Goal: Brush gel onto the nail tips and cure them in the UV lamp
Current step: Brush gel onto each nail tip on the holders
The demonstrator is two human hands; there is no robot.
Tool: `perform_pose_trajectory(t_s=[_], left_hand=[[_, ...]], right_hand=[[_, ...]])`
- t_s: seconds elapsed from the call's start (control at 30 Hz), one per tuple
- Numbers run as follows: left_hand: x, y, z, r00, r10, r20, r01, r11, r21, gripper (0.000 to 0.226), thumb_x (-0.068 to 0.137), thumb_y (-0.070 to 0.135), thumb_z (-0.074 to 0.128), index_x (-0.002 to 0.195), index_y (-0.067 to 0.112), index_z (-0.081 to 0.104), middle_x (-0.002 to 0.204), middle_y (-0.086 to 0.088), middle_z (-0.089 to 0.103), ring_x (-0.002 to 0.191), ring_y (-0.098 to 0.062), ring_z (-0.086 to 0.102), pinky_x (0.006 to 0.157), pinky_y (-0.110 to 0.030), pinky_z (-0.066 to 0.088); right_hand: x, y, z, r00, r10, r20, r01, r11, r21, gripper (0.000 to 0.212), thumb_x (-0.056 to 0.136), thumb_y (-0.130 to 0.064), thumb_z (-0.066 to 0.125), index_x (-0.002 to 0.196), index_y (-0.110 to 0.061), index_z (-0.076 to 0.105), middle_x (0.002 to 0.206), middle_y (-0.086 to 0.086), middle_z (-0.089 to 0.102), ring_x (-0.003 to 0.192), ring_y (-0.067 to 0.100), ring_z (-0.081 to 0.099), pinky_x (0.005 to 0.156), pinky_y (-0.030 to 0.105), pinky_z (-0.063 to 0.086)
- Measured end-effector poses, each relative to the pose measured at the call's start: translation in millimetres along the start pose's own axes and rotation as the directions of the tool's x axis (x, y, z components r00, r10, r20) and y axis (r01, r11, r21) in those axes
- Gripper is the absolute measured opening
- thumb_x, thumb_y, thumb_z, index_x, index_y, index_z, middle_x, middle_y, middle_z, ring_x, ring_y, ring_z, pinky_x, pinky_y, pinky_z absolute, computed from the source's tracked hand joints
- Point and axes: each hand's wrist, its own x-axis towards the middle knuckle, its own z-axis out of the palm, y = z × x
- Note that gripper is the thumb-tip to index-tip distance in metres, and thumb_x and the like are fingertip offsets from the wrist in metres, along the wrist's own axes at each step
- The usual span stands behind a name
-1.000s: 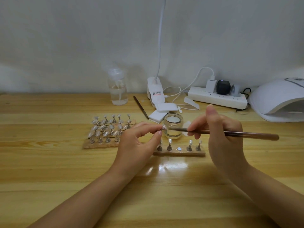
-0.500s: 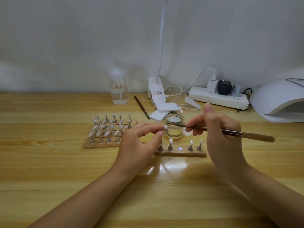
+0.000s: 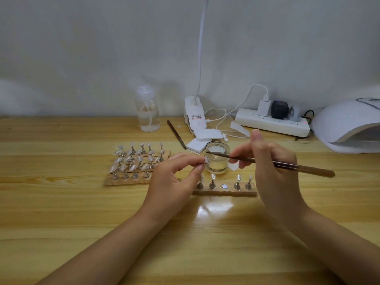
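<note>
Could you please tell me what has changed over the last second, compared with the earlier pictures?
The right hand tilted the long brown brush, its bristle end rising towards the rim of the small clear glass jar. The left hand still pinches a clear nail tip beside the jar. The wooden holders stayed put.

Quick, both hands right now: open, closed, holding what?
Left hand: pinching a nail tip.
Right hand: gripping the brush.
</note>
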Motion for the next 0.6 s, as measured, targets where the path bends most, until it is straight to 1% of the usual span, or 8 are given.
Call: perform_pose_trajectory(t_s=[0.07, 0.17, 0.33, 0.43, 0.5, 0.53, 0.6], left_hand=[[0.0, 0.1, 0.1, 1.0, 0.005, -0.005, -0.005, 1.0, -0.002, 0.021, 0.08, 0.006, 0.065, 0.093, 0.022, 0.069, 0.089, 0.012, 0.067, 0.088, 0.003, 0.059, 0.077, -0.007, 0.041], [0.2, 0.2, 0.0, 1.0, 0.003, -0.007, -0.003, 1.0, -0.006, 0.022, 0.08, 0.005, 0.065, 0.093, 0.023, 0.068, 0.089, 0.013, 0.067, 0.088, 0.003, 0.059, 0.077, -0.007, 0.041], [-0.8, 0.0, -0.8, 0.999, 0.009, -0.042, -0.01, 1.0, -0.027, 0.02, 0.079, 0.007, 0.067, 0.089, 0.024, 0.07, 0.089, 0.011, 0.068, 0.089, 0.003, 0.059, 0.078, -0.011, 0.043], [-1.5, 0.3, -0.5, 0.997, 0.033, -0.075, -0.036, 0.999, -0.03, 0.015, 0.077, 0.009, 0.069, 0.084, 0.022, 0.071, 0.089, 0.011, 0.067, 0.09, 0.003, 0.059, 0.078, -0.008, 0.041], [-1.8, 0.4, 0.0, 0.995, 0.051, -0.088, -0.053, 0.998, -0.03, 0.014, 0.075, 0.01, 0.07, 0.082, 0.021, 0.07, 0.089, 0.012, 0.068, 0.089, 0.005, 0.06, 0.077, -0.006, 0.04], [-2.1, 0.1, 0.3, 0.994, 0.061, -0.091, -0.064, 0.997, -0.033, 0.015, 0.075, 0.009, 0.07, 0.082, 0.022, 0.07, 0.087, 0.013, 0.068, 0.088, 0.005, 0.061, 0.076, -0.005, 0.04], [-2.5, -0.2, 0.5, 0.993, 0.07, -0.089, -0.073, 0.997, -0.031, 0.018, 0.075, 0.008, 0.071, 0.082, 0.024, 0.069, 0.083, 0.014, 0.069, 0.085, 0.006, 0.062, 0.075, -0.004, 0.04]], right_hand=[[-0.7, 0.0, 0.2, 1.0, 0.016, 0.009, -0.016, 1.0, 0.009, 0.039, 0.089, -0.033, 0.044, 0.062, -0.017, 0.066, 0.058, -0.003, 0.066, 0.055, 0.004, 0.06, 0.056, 0.012, 0.045], [-2.4, -2.2, -0.8, 1.0, 0.014, 0.008, -0.014, 0.999, 0.034, 0.041, 0.089, -0.033, 0.045, 0.057, -0.016, 0.065, 0.053, 0.0, 0.064, 0.049, 0.004, 0.057, 0.052, 0.013, 0.044], [-2.5, -3.3, -3.9, 0.998, 0.018, -0.053, -0.016, 0.999, 0.034, 0.049, 0.09, -0.029, 0.036, 0.051, -0.017, 0.063, 0.048, 0.001, 0.061, 0.044, 0.006, 0.055, 0.047, 0.014, 0.042], [-1.5, -1.3, -5.8, 0.997, -0.001, -0.073, 0.001, 1.0, 0.004, 0.048, 0.092, -0.027, 0.034, 0.055, -0.016, 0.063, 0.052, 0.002, 0.063, 0.046, 0.005, 0.055, 0.049, 0.014, 0.042], [-1.9, 0.3, -5.9, 0.997, -0.027, -0.077, 0.026, 1.0, -0.016, 0.044, 0.093, -0.027, 0.037, 0.058, -0.017, 0.063, 0.056, 0.0, 0.065, 0.05, 0.004, 0.056, 0.051, 0.012, 0.043], [-2.6, 0.9, -5.6, 0.996, -0.046, -0.07, 0.044, 0.999, -0.025, 0.041, 0.093, -0.028, 0.041, 0.06, -0.017, 0.063, 0.058, -0.002, 0.065, 0.051, 0.003, 0.056, 0.052, 0.011, 0.043], [-3.9, 2.0, -4.5, 0.996, -0.072, -0.05, 0.07, 0.997, -0.044, 0.039, 0.09, -0.034, 0.04, 0.063, -0.018, 0.064, 0.062, -0.002, 0.066, 0.054, 0.003, 0.056, 0.054, 0.011, 0.043]])
